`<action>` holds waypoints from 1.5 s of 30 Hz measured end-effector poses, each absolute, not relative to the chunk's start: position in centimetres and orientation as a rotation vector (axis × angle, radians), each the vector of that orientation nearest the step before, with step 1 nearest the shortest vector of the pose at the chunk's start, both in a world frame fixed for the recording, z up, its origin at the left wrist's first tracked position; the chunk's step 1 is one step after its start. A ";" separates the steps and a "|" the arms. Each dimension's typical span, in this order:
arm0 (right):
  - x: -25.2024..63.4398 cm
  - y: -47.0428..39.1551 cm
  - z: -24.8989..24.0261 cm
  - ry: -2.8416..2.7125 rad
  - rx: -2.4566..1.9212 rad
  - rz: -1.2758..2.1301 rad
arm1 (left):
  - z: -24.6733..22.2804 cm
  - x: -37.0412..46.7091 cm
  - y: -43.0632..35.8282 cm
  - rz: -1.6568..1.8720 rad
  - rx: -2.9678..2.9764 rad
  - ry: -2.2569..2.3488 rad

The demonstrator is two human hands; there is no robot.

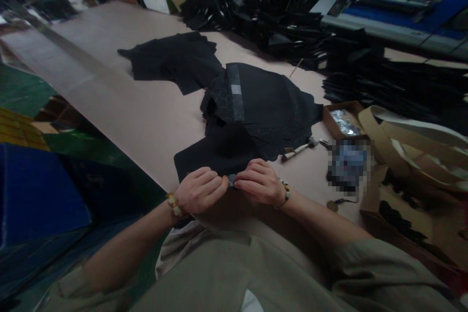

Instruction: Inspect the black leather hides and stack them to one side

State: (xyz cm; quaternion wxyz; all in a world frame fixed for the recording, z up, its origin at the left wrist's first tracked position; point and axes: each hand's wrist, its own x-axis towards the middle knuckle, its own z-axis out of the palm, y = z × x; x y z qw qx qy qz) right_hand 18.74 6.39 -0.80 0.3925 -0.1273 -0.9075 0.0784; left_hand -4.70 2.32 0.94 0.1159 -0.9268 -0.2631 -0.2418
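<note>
My left hand [203, 189] and my right hand [258, 183] meet at the near edge of the table, fingers curled and thumbs in. Pinched between their fingertips is a small round grey piece [231, 181], its exact kind too small to make out. Just beyond the knuckles lies a flat black fabric panel [215, 148], partly covered by the hands. Behind it rests a stack of black fabric pieces [270, 95] with a grey strip and a pale label. More black panels [171, 61] spread out to the far left of that stack.
To the right are a hammer [300, 150], a small box of shiny parts [343, 119], beige strap rolls [420, 146] and an open cardboard box [380, 200]. Piles of black pieces [292, 39] line the table's back. Blue bins [40, 195] stand left of the table edge.
</note>
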 end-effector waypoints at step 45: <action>18.1 5.8 -2.0 -2.174 -0.456 0.266 | 0.1 -3.2 0.9 -1.127 -2.545 -1.149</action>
